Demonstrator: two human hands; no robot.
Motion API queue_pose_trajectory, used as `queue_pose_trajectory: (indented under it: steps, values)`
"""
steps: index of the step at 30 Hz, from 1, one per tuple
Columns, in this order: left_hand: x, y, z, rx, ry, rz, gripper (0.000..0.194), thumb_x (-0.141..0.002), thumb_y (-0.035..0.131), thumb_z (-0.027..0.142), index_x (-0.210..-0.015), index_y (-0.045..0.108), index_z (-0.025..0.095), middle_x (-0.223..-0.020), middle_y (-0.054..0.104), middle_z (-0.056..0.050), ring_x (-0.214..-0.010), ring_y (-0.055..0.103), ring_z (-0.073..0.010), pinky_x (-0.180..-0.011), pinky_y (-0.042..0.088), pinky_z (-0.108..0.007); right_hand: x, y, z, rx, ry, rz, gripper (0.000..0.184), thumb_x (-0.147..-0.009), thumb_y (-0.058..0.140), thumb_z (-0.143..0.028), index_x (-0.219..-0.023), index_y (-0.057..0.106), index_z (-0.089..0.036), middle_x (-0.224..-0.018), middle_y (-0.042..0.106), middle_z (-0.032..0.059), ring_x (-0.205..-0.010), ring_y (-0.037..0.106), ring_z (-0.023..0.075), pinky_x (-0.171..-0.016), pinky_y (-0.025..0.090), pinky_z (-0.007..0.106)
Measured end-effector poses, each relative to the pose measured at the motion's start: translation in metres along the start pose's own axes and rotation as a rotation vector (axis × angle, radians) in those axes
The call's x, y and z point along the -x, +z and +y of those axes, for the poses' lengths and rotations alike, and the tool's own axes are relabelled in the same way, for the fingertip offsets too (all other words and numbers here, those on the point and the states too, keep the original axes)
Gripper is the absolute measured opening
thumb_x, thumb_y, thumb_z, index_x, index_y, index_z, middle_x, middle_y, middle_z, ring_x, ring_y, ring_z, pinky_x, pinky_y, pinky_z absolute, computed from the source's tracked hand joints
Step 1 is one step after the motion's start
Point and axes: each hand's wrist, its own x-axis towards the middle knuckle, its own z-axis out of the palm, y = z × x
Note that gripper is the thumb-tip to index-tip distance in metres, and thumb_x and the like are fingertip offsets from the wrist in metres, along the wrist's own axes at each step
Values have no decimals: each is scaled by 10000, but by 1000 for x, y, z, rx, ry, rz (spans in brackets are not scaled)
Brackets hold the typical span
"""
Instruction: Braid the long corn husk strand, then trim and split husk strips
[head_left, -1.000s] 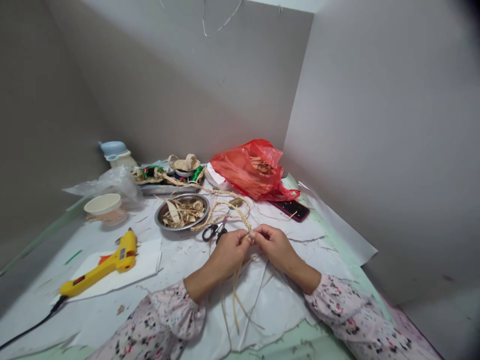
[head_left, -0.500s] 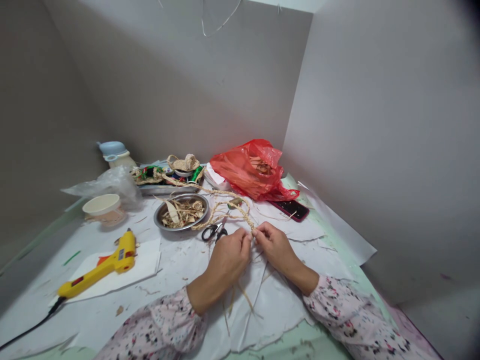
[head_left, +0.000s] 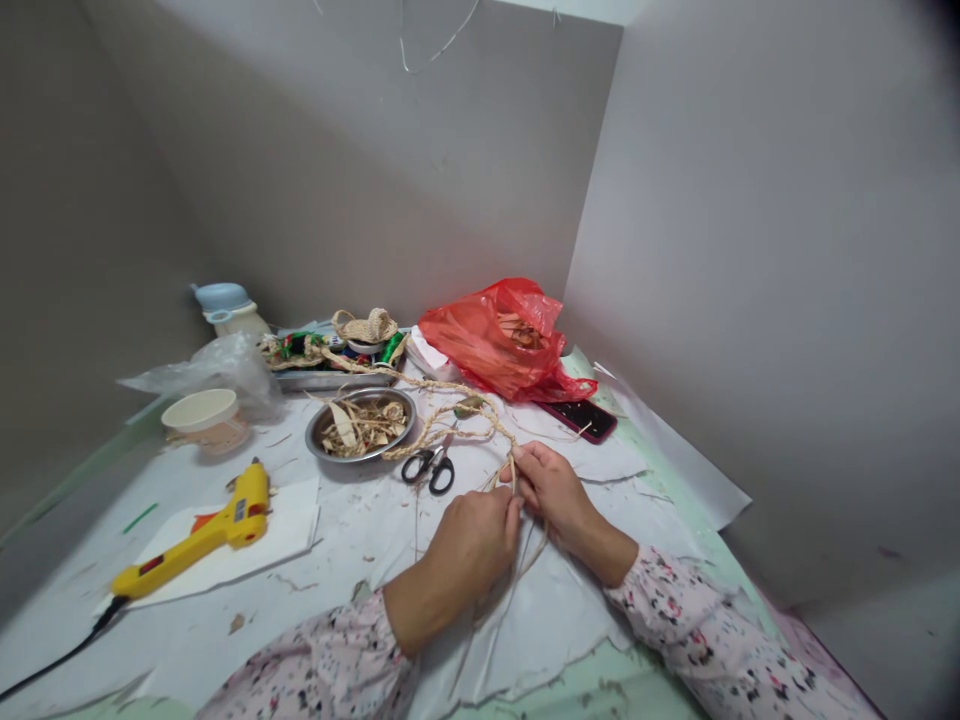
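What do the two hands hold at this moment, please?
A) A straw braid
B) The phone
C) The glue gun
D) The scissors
A. The left hand and right hand meet on the end of the straw braid, while the scissors lie apart from them.

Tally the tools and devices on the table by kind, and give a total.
Hot glue gun: 1
Scissors: 1
Phone: 1
Total: 3
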Motion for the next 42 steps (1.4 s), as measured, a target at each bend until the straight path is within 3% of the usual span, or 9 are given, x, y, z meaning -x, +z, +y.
queue_pose_trajectory:
  steps: [4, 11, 18, 22, 26, 30, 35, 39, 42]
  values:
    - [-1, -3, -3, 20, 28, -1, 328, -907, 387, 295, -805, 679, 182, -737, 688, -108, -620, 584, -213, -584, 298, -285, -1, -2, -5, -119, 52, -19, 326, -759, 620, -482, -717, 489, -187, -531, 482, -87, -329, 222, 25, -320, 150, 178]
    - [-12, -14, -16, 118, -102, -6, 240, -808, 513, 265, -610, 613, 175, -557, 580, -34, -536, 472, -160, -550, 226, -263, -13, -22, -11, -288, 42, 4, 322, -732, 669, -441, -714, 466, -191, -591, 481, -80, -341, 203, 12, -305, 99, 160]
    - [-21, -17, -35, 163, -172, 166, 193, -817, 499, 191, -970, 616, 177, -723, 636, -39, -682, 554, -188, -644, 327, -268, -22, -38, -18, -321, 159, -67, 368, -808, 556, -452, -595, 359, -225, -420, 225, -111, -336, 91, 47, -302, 104, 175]
    - [-23, -17, -36, 322, -168, 269, 237, -842, 461, 231, -1035, 585, 172, -844, 637, -50, -769, 563, -185, -698, 376, -273, -18, -32, -15, -293, 130, -170, 337, -784, 606, -430, -617, 407, -216, -439, 277, -106, -336, 113, 47, -306, 114, 185]
    - [-26, -11, -33, 764, -108, 41, 431, -882, 399, 513, -847, 633, 153, -742, 624, -58, -660, 543, -165, -619, 390, -267, -7, -18, -7, -156, 127, -233, 348, -801, 602, -464, -633, 440, -206, -441, 343, -97, -325, 196, 50, -326, 173, 191]
    - [-30, -1, -30, 1109, -170, -172, 559, -752, 495, 692, -735, 589, 141, -605, 583, -38, -485, 492, -117, -492, 363, -244, 2, -5, -3, -121, 77, -330, 337, -831, 562, -470, -654, 457, -203, -491, 472, -59, -403, 431, 94, -454, 377, 225]
    - [-24, -8, -25, 1146, -237, -281, 480, -655, 677, 608, -769, 517, 170, -513, 442, 78, -400, 360, -58, -407, 327, -194, 2, -3, 1, -27, 65, -303, 301, -802, 607, -458, -714, 484, -198, -503, 472, -79, -419, 436, 89, -472, 364, 215]
    - [-21, -16, -25, 1005, -259, -304, 494, -697, 619, 634, -790, 572, 151, -486, 298, 109, -382, 200, -41, -354, 131, -196, -2, -8, 4, 131, 20, -228, 300, -827, 586, -453, -718, 516, -183, -494, 462, -83, -391, 327, 64, -414, 253, 202]
    - [-23, -18, -28, 948, -262, -312, 480, -720, 592, 624, -762, 607, 145, -450, 256, 104, -376, 165, -52, -367, 86, -239, -3, -10, 5, 165, -9, -261, 292, -853, 560, -444, -728, 524, -183, -514, 502, -68, -420, 378, 73, -449, 290, 208]
